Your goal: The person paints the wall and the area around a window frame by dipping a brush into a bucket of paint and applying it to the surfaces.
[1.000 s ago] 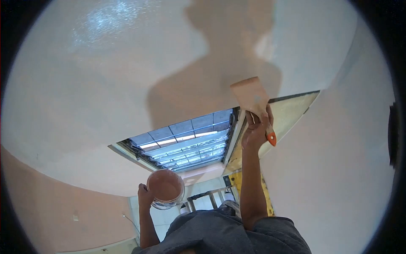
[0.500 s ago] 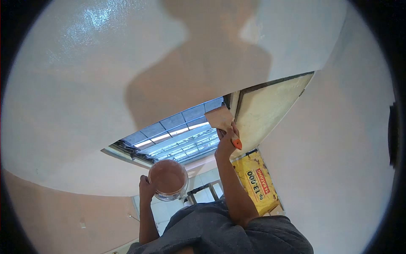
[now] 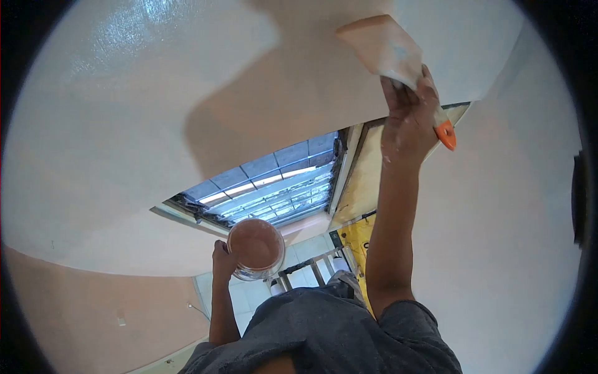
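In my left hand (image 3: pixel 224 260) is a round see-through tub (image 3: pixel 265 273), gripped at its left side, with pinkish-brown paint (image 3: pixel 255 244) inside. My right hand (image 3: pixel 410 121) is raised high at the upper right, its fingers closed around a wide flat paintbrush (image 3: pixel 380 47). The brush head is coated in pinkish paint and points up and left, over the pale wall (image 3: pixel 299 93) in this view. Its orange handle end (image 3: pixel 445 135) sticks out below my hand. White smears mark my right wrist.
Below the wall is a barred window (image 3: pixel 274 177) with a cream panel (image 3: pixel 361 174) to its right. A ladder (image 3: pixel 317 269) stands beneath me on the tiled floor. A yellow printed sheet (image 3: pixel 356 240) lies partly behind my right arm. Wet paint shines at the upper left.
My right hand has lifted the paintbrush up and to the right, from in front of the window to the wall above it. The tub has shifted slightly up and right.
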Tool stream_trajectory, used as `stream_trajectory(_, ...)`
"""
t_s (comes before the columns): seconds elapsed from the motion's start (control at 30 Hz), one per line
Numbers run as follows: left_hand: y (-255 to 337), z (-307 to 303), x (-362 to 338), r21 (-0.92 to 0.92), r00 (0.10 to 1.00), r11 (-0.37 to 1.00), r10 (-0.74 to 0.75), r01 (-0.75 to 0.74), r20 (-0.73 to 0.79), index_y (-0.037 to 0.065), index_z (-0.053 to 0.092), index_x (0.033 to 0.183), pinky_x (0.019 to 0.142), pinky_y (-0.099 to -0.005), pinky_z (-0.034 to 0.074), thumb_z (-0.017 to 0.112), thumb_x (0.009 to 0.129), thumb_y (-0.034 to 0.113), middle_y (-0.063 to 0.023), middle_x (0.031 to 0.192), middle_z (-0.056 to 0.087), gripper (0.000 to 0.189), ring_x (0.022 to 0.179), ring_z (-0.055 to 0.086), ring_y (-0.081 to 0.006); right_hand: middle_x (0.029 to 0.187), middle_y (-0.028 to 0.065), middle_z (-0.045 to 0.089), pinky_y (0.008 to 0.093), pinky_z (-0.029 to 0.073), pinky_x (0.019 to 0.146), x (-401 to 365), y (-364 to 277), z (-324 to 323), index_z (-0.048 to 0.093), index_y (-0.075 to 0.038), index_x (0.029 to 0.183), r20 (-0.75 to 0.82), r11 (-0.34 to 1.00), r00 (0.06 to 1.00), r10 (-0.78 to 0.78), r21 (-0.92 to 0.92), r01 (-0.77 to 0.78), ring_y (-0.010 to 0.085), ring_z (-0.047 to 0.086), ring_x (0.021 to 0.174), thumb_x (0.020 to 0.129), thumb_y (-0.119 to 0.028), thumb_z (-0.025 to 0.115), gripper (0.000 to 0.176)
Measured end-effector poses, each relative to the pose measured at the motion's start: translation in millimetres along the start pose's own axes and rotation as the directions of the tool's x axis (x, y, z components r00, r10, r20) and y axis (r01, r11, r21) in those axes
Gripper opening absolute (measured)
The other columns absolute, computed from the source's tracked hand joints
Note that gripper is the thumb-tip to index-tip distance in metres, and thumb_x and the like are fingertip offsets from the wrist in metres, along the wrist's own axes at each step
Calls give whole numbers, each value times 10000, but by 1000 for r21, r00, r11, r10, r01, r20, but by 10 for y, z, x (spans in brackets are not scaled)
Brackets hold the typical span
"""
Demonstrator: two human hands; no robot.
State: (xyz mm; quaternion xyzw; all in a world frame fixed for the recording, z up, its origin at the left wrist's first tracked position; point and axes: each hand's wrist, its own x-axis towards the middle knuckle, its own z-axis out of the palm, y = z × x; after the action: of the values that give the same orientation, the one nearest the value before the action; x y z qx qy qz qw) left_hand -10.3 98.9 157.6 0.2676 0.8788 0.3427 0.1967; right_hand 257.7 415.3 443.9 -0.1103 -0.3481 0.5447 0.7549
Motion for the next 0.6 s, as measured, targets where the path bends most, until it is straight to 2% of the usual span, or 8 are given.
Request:
stream_trajectory(0.03, 11, 28, -7, -14, 1000, 1000, 9, -9, 9, 0, 477, 839, 584, -369, 446, 670, 764, 217, -110, 726, 541, 300, 675, 512, -185, 1188, 127, 528, 373, 515, 879, 20, -93, -27, 445, 0, 1292, 28, 999, 999, -32, 15, 31, 229, 583, 1004, 908, -301, 547, 499)
stream_trajectory(0.1, 99, 77, -23, 33, 998, 998, -59, 58, 7, -11, 464, 835, 618, -387, 453, 703, 739, 278, -154, 724, 571, 386, 670, 541, -231, 1192, 110, 532, 367, 506, 873, -124, -102, -264, 443, -5, 1306, -90, 999, 995, 31, -25, -33, 226, 557, 1022, 902, -334, 558, 534)
stream_trajectory(0.2, -25, 228, 37, 33, 998, 999, 8, -6, -55, -5, 501, 873, 658, -428, 470, 722, 722, 353, -201, 780, 606, 446, 727, 594, -311, 1222, 97, 547, 358, 485, 870, -510, 218, -1012, 472, -35, 1294, -214, 983, 961, 178, 0, -182, 207, 543, 1043, 914, -353, 553, 502)
stream_trajectory(0.27, -13, 319, 32, 52, 998, 999, 16, -14, -52, -2, 522, 902, 684, -445, 477, 717, 719, 366, -216, 810, 615, 455, 760, 602, -339, 1164, 83, 586, 333, 438, 913, -858, 439, -1436, 543, -18, 1194, -201, 939, 923, 329, 171, -298, 193, 552, 1047, 922, -259, 534, 363)
stream_trajectory(0.4, -41, 468, 109, 130, 998, 991, 17, -11, -52, 5, 564, 960, 737, -480, 492, 707, 712, 393, -247, 869, 633, 483, 827, 619, -396, 1036, 61, 621, 320, 461, 849, -1569, 717, -1963, 593, -34, 1078, -301, 861, 806, 509, 192, -472, 168, 583, 944, 908, -264, 536, 292)
stream_trajectory(0.43, -77, 523, 148, 172, 999, 985, 11, -3, -43, 6, 574, 975, 750, -489, 496, 705, 710, 400, -254, 884, 637, 492, 843, 623, -410, 1043, 64, 622, 310, 461, 855, -1660, 700, -1963, 596, -31, 1056, -154, 863, 851, 502, 149, -482, 165, 584, 976, 897, -319, 522, 338)
stream_trajectory(0.5, -131, 589, 278, 279, 1000, 960, -15, 21, -23, 10, 595, 1004, 776, -506, 503, 700, 707, 413, -270, 913, 646, 512, 877, 632, -438, 1034, 61, 616, 308, 462, 842, -1690, 769, -1888, 592, -34, 1058, -105, 840, 835, 540, 117, -529, 162, 581, 956, 896, -312, 531, 328)
stream_trajectory(0.6, 133, 533, 258, 198, 997, 980, 4, 10, -72, 10, 594, 988, 768, -501, 502, 708, 696, 411, -263, 903, 647, 509, 870, 633, -431, 1021, 57, 608, 306, 463, 822, -1413, 969, -1545, 586, -38, 1061, -96, 807, 801, 591, 66, -587, 158, 576, 927, 894, -300, 545, 314)
